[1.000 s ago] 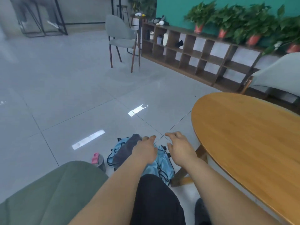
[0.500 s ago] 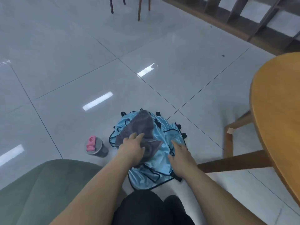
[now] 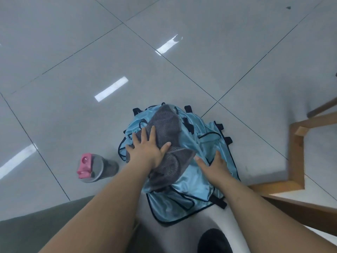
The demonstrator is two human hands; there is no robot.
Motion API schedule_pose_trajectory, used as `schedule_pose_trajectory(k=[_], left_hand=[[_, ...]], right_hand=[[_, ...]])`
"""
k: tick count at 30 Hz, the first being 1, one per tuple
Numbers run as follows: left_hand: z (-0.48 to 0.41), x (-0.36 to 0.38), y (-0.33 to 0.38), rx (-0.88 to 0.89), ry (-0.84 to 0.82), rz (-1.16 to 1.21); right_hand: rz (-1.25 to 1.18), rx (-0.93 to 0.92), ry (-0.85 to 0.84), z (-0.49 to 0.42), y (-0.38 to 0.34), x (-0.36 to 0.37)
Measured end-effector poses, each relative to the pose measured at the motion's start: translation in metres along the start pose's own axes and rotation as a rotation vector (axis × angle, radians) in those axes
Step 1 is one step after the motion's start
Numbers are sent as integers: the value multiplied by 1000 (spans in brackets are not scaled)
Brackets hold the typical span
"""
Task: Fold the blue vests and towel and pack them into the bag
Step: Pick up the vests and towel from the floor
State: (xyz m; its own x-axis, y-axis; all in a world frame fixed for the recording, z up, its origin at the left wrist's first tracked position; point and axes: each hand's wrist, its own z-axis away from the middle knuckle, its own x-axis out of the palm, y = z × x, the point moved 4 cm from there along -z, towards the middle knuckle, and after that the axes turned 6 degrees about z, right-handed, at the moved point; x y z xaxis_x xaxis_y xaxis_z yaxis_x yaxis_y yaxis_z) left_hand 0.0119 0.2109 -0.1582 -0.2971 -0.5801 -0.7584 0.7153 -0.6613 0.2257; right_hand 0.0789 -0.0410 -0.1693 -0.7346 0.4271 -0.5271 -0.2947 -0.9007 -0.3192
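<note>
On the tiled floor point(image 3: 182, 52), beside a bottle point(image 3: 96, 168), the left hand point(image 3: 147, 148) lies flat, fingers spread, on the soft grey towel point(image 3: 169, 125); the right hand point(image 3: 215, 167) rests open on the blue vests point(image 3: 200, 143), which look thin, light and slippery, best gathered at the black edges.

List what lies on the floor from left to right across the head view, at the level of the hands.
Bottle with pink lid → left hand pressing flat on the grey towel → right hand flat on the blue vests → wooden table legs.
</note>
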Motion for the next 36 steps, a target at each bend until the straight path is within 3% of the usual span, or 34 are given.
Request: schedule_pose_trajectory(k=[7, 12, 17, 23, 25, 27, 29, 31, 33, 36], left_hand=[[-70, -2, -22, -176, 8, 123], [-110, 9, -37, -231, -25, 407], [-110, 22, -35, -229, -44, 492], [-72, 56, -26, -294, -300, 1039], [-62, 56, -23, -321, -213, 1072], [-46, 48, -19, -313, 74, 902], [-25, 47, -8, -200, 214, 790], [-17, 66, 1, -105, 66, 778], [-30, 78, -6, -140, -34, 731], [-46, 73, -15, -264, -156, 1020]], right_hand=[[16, 192, 63, -52, 33, 5], [-58, 301, 107, -60, 38, 18], [-160, 193, 173, -78, 16, 49], [-602, 10, 28, -66, -3, 59], [-405, -25, 114, -64, 6, 42], [-76, 51, 309, -63, 17, 23], [-32, 164, 359, -63, 22, 15], [-97, 183, 232, -70, 20, 25], [-91, 115, 128, -74, 10, 41], [-421, 11, 37, -66, -4, 61]])
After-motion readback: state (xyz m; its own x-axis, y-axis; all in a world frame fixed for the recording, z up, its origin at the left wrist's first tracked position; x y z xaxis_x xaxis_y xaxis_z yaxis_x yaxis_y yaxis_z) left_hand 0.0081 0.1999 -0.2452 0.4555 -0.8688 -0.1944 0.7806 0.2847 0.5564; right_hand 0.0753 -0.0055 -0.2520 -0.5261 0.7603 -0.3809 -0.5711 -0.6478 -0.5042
